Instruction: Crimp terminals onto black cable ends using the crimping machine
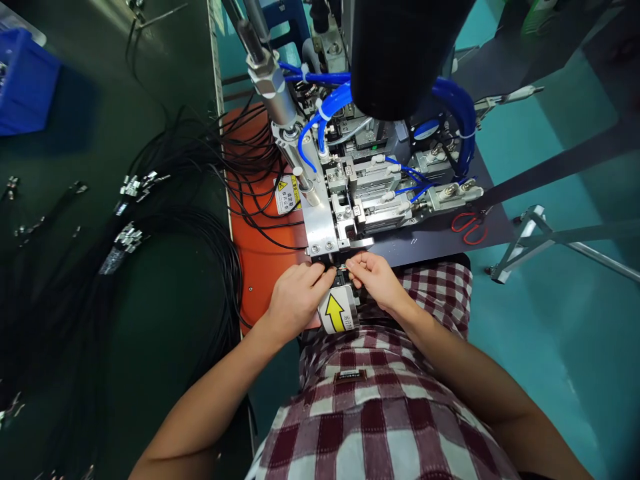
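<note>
My left hand (297,293) is closed at the front edge of a metal machine (320,227), its thumb and fingers pressed together. What they hold, if anything, is hidden under the fingers. My right hand (379,279) faces it from the right, thumb and forefinger pinched at a tiny shiny piece too small to name. The two sets of fingertips are almost touching. Just below them sits a white label (338,309) with a yellow arrow pointing toward the machine. Black cables (250,173) run across the orange plate into the machine's left side.
Bundled black cables with silvery connector ends (129,240) lie on the dark green table to the left. A blue bin (25,83) stands at the far left. Red-handled scissors (469,228) lie right of the machine. A black cylinder (400,60) and blue air hoses (340,100) hang overhead.
</note>
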Motion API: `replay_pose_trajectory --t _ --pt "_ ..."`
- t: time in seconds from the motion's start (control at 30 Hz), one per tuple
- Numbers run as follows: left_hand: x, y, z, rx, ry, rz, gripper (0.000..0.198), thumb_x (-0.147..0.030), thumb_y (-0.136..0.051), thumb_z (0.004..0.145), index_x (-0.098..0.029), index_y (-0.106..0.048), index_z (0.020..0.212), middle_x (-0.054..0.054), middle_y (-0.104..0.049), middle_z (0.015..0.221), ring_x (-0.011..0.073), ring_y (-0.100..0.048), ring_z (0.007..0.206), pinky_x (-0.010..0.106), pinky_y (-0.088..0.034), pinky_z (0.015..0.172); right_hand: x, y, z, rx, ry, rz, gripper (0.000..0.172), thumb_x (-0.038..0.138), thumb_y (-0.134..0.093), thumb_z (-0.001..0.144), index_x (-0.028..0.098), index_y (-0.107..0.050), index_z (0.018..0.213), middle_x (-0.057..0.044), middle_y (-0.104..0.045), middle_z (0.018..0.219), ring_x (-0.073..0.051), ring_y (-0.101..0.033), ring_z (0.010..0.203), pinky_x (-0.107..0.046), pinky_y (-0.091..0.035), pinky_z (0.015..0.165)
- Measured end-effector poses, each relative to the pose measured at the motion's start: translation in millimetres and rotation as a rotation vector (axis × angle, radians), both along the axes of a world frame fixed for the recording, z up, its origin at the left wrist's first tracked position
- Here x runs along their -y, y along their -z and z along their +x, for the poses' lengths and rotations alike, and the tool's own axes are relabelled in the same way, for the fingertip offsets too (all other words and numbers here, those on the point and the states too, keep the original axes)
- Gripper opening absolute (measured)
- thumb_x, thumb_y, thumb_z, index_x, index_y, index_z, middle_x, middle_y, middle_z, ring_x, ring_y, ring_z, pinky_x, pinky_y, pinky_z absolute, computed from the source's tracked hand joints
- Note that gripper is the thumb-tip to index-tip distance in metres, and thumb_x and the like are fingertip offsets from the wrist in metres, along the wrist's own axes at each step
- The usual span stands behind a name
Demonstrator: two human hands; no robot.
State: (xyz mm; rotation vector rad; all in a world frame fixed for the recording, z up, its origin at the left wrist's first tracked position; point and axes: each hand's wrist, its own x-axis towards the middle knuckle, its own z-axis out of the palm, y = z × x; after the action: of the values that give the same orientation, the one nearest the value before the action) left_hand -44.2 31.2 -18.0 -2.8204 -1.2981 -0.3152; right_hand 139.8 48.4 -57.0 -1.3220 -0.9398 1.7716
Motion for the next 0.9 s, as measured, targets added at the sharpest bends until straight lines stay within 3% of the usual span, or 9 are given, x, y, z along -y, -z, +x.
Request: replay_pose_trajectory --t 0.13,0.27,0.63,0.8,0.9 --pt "6.5 -14.3 10.0 -0.075 -0.070 -0.123 0.032 -0.011 -0.040 0.090 -0.011 -0.059 0.116 0.012 -0.059 0.091 0.0231 -0.050 0.077 0.035 -0.045 0.063 -2.3 -0.1 0.9 -0.049 -0.009 -0.007 0.032 0.045 -0.067 0.075 0.017 -0.053 0.069 0.005 -0.053 0.056 -0.007 -0.042 0.044 -0.023 -0.034 0.047" --pt "14.2 -21.7 19.9 -0.011 -0.155 -0.291 0.037 -0.008 -0.039 0.090 -0.009 -0.052 0.124 0.013 -0.055 0.099 0.0231 -0.050 0.088 0.035 -0.049 0.074 -2.3 0.0 2.6 -0.049 -0.020 0.017 0.031 0.045 -0.066 0.076 0.017 -0.054 0.071 0.005 -0.054 0.057 -0.007 -0.043 0.044 -0.023 -0.034 0.048" --pt "24.9 4.9 33.2 0.215 -0.356 -0.177 0.037 -0.009 -0.039 0.088 -0.018 -0.058 0.119 0.010 -0.055 0.101 0.0209 -0.053 0.093 0.033 -0.047 0.079 5.0 7.5 -1.5 0.043 0.028 0.137 0.031 0.048 -0.061 0.080 0.020 -0.052 0.072 0.004 -0.053 0.061 -0.010 -0.047 0.049 -0.025 -0.037 0.049" --pt "21.4 9.9 34.8 0.313 -0.387 -0.191 0.035 -0.008 -0.039 0.089 -0.018 -0.061 0.113 0.009 -0.054 0.097 0.0199 -0.053 0.091 0.033 -0.048 0.079 3.0 4.3 -3.8 -0.139 0.056 -0.030 0.037 0.051 -0.068 0.072 0.018 -0.052 0.067 0.005 -0.051 0.057 -0.008 -0.041 0.046 -0.024 -0.033 0.049" --pt "31.7 8.1 28.4 0.437 -0.422 -0.268 0.036 -0.011 -0.038 0.091 -0.019 -0.056 0.121 0.009 -0.052 0.104 0.0191 -0.053 0.098 0.034 -0.049 0.085 1.4 3.5 -3.0 -0.169 0.053 -0.059 0.036 0.049 -0.071 0.069 0.017 -0.053 0.067 0.005 -0.052 0.057 -0.007 -0.040 0.046 -0.024 -0.031 0.050"
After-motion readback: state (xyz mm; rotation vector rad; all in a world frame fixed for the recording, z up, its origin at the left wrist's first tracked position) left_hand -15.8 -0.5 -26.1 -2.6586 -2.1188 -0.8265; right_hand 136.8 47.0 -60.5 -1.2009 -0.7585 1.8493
